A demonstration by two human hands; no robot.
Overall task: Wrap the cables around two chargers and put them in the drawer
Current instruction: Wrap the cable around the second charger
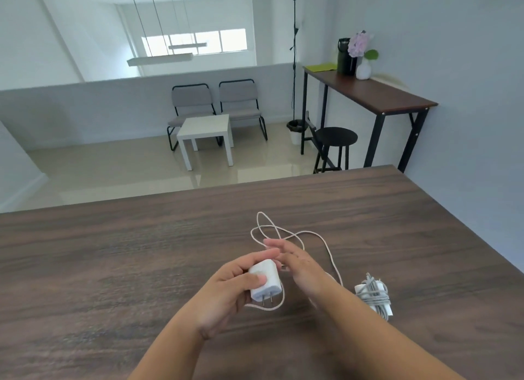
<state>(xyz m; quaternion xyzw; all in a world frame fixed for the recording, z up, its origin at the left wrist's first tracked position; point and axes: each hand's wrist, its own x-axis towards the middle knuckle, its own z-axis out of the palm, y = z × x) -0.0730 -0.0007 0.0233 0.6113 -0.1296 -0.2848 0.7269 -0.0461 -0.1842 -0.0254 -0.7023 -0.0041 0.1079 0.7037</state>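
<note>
Two bare forearms reaching in from the bottom edge over a dark wood-grain table [113,252]. Left hand [226,289] curled round a white charger [265,280], thumb pressed on its near face, fingers wrapped behind, two metal prongs pointing down toward the tabletop. Held just above the wood, not resting on it. Right hand [295,263] just beside the charger, fingers straight and loosely spread, blurred by motion; cannot tell whether touching the cable. White cable [329,249] hanging in a loop under the charger, then running up past the right hand and lying in loose, unwound loops on the table beyond the fingertips. Second charger [374,294] lying on the table to the right of the right forearm, white, already bundled in its own grey cable wound round it, apart from both hands.

Beyond the far table edge, pale glossy floor. Small white side table [205,133] standing on it, with two grey chairs [215,107] on black frames side by side behind, against a low white half-wall. Round black stool [336,137] to the right, next to a tall narrow desk [377,96] with brown top and black legs along the right wall. On that desk, a green sheet, a dark flask [346,56] and a white vase [363,69] with pale pink flowers. Black floor lamp [295,67] standing between chairs and desk. Long hanging lights and a bright window further back.
</note>
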